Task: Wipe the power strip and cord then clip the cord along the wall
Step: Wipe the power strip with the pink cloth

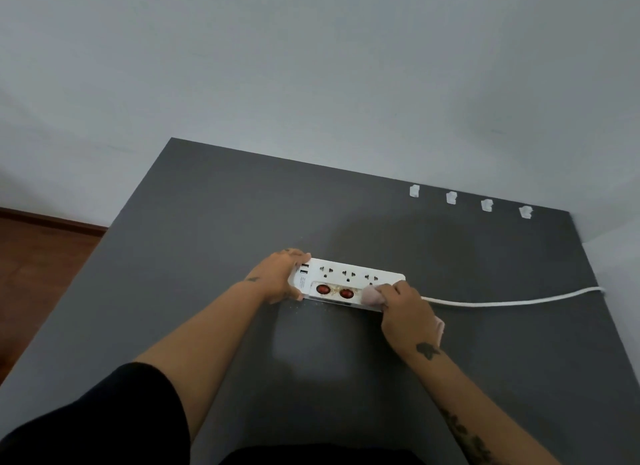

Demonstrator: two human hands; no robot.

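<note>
A white power strip (349,277) with several sockets and two red switches lies on a dark grey table (207,243). My left hand (282,276) grips its left end, by the USB ports. My right hand (405,314) holds a pale pink cloth (372,295) pressed on the strip's right end near the switches. The white cord (512,302) runs from the strip's right end to the table's right edge. Fine crumbs lie on the table under the strip's front edge.
Several white cord clips (469,203) stand in a row near the table's far right edge, against the pale wall (311,83). A wooden floor (38,253) shows at the left. My dark sleeve fills the lower left.
</note>
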